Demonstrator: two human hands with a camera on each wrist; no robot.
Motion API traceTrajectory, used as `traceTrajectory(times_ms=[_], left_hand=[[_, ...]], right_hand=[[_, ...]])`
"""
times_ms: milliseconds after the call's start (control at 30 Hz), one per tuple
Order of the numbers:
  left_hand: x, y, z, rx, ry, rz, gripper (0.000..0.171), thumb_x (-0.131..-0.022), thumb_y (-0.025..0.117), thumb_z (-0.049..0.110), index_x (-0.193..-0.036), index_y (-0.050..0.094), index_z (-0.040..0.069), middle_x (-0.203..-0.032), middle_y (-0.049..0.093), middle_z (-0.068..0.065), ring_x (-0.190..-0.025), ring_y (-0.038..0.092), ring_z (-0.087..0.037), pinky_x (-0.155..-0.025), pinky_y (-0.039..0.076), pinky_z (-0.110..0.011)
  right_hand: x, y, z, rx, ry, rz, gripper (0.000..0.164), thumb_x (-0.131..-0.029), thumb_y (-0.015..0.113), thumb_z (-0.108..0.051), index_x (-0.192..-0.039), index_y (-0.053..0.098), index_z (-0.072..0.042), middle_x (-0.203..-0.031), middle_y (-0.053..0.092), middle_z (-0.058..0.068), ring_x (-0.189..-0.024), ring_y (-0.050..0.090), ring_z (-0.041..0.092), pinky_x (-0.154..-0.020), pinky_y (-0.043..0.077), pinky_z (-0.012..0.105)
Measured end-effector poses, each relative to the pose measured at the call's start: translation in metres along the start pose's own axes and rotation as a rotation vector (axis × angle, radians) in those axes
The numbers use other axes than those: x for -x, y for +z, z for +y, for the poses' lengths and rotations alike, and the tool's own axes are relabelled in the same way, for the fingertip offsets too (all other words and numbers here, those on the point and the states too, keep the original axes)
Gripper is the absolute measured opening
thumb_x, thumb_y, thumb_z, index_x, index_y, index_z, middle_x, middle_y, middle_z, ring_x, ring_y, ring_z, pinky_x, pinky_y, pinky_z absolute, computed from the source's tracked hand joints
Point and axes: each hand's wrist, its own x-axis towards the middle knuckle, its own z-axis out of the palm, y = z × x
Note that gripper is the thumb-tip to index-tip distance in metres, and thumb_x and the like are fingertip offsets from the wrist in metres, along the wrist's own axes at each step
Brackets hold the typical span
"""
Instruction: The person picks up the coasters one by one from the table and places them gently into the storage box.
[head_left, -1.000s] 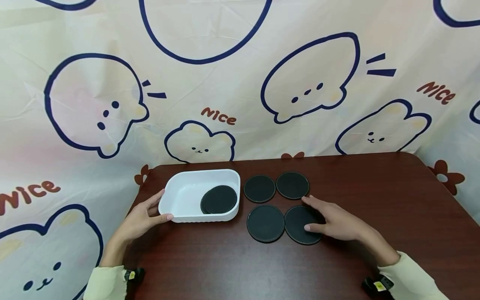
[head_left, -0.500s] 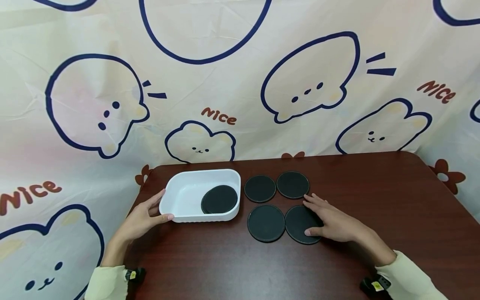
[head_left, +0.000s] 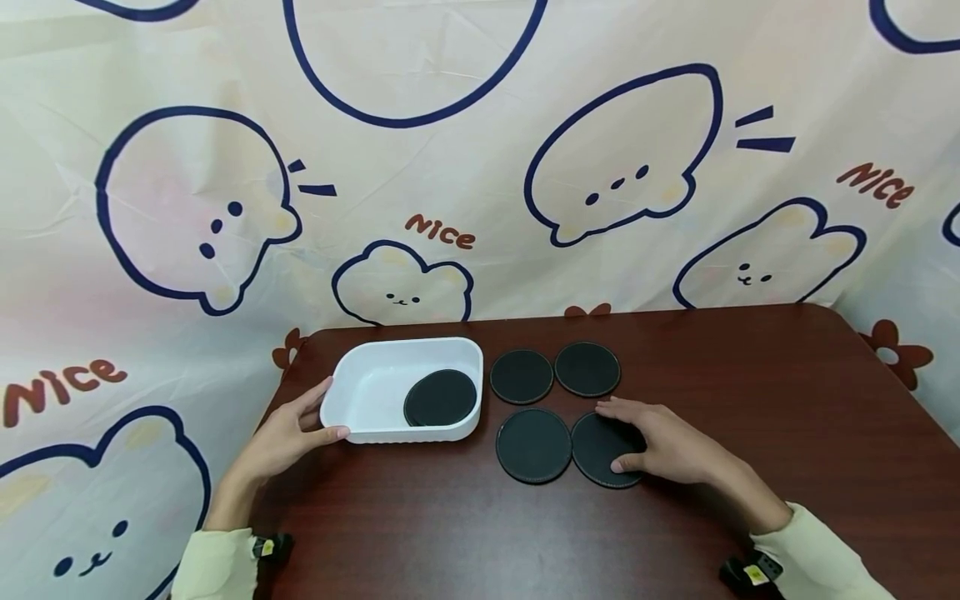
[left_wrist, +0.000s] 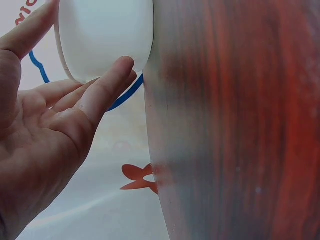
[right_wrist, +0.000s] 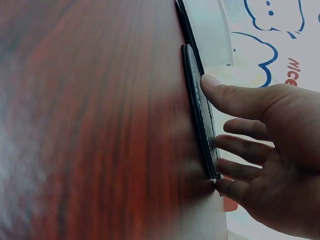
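Observation:
My left hand (head_left: 281,437) grips the left end of a white plastic tray (head_left: 367,436), thumb at the near corner and fingers at the far corner. Inside the tray, toward its right side, lies a round black coaster (head_left: 440,398). My right hand (head_left: 667,437) rests loosely over the front right coaster (head_left: 596,450), which has a stitched edge. In the right wrist view, the thumb (right_wrist: 215,82) touches the top of this coaster (right_wrist: 200,107) and the fingers stay spread near its far edge. Beside it is the front left coaster (head_left: 533,446).
Two more black coasters, back left (head_left: 521,377) and back right (head_left: 587,369), lie behind the front pair. All are on a dark brown wooden table (head_left: 480,533). A white cloth (head_left: 495,167) with cartoon drawings hangs behind the table.
My right hand's fingertips have lifted a little, then come down and drawn in toward the coaster's far edge. The thumb has stayed on its near part. The left hand and the tray look unchanged.

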Motion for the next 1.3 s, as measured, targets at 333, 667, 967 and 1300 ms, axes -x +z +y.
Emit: traceTrajectory(times_ms=[333,667,967,1300], left_hand=[[0.0,0.001,0.001,-0.019,-0.002,0.011,0.104,-0.095,0.084,0.036,-0.172,0.02,0.006,-0.17,0.033,-0.033,-0.141,0.058,-0.05,-0.106,0.057,-0.055],[0.001,0.001,0.0,-0.025,0.003,0.01,0.104,-0.095,0.084,0.035,-0.172,0.02,0.006,-0.17,0.032,-0.034,-0.142,0.057,-0.052,-0.106,0.057,-0.057],[0.001,0.001,0.0,-0.022,0.01,0.009,0.103,-0.095,0.084,0.034,-0.171,0.02,0.005,-0.17,0.032,-0.034,-0.141,0.058,-0.05,-0.105,0.057,-0.055],[0.001,0.001,0.001,-0.026,0.026,0.013,0.103,-0.095,0.084,0.032,-0.171,0.021,0.004,-0.17,0.032,-0.034,-0.14,0.059,-0.051,-0.103,0.06,-0.053]], right_hand=[[-0.001,0.0,0.0,0.038,-0.013,0.001,0.069,-0.088,0.091,-0.025,-0.15,0.063,-0.013,-0.157,0.059,0.011,-0.145,0.052,0.038,-0.111,0.051,0.059],[-0.002,-0.001,0.002,-0.049,-0.017,0.126,0.07,-0.08,0.096,-0.015,-0.144,0.067,-0.015,-0.137,0.066,0.008,-0.121,0.066,0.026,-0.1,0.059,0.05],[-0.001,-0.009,0.004,-0.109,0.065,0.146,0.063,-0.083,0.093,-0.017,-0.141,0.069,-0.009,-0.129,0.077,0.01,-0.112,0.074,0.023,-0.089,0.063,0.037],[0.003,-0.023,0.009,-0.147,0.074,0.116,0.045,-0.087,0.091,-0.021,-0.127,0.073,-0.011,-0.098,0.077,-0.007,-0.088,0.069,0.005,-0.078,0.059,0.023]])
